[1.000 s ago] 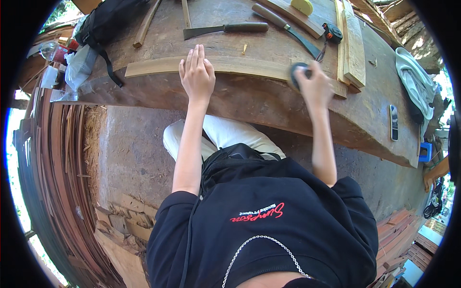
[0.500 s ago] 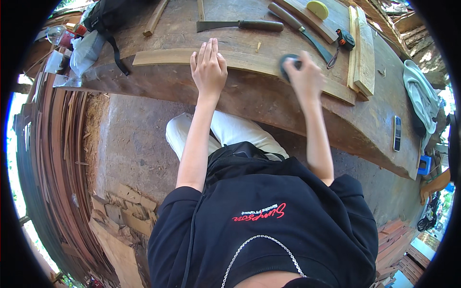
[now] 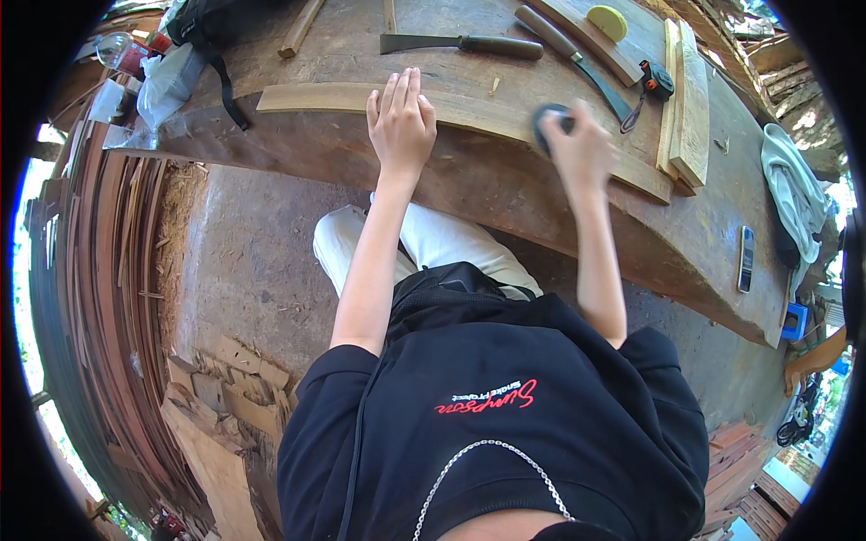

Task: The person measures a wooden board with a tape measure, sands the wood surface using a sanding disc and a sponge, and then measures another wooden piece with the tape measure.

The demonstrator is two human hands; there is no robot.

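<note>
A long, narrow wooden strip [image 3: 487, 120] lies along the near edge of the workbench. My left hand [image 3: 402, 126] rests flat on its left half, fingers stretched out and close together. Toward the strip's right half, my right hand [image 3: 582, 149] grips a dark round sanding pad [image 3: 544, 135] against the wood. That hand is smeared by motion, and its palm side is hidden. Beyond the strip lie a long-bladed knife [image 3: 460, 43] with a brown handle and a second such knife [image 3: 577, 63], set at a slant.
The thick wooden workbench [image 3: 325, 149] also carries a tape measure [image 3: 657, 81], a yellow round disc [image 3: 607, 22], pale wood pieces [image 3: 688, 117], a phone [image 3: 746, 259] and a light cloth [image 3: 792, 180]. A black bag [image 3: 212, 32] and plastic bag [image 3: 170, 86] sit left. Stacked boards [image 3: 108, 316] stand left.
The whole view has shifted slightly, so the bench appears a little higher and further right. My right hand stays on the pad, blurred in both frames; my left hand keeps its place on the strip.
</note>
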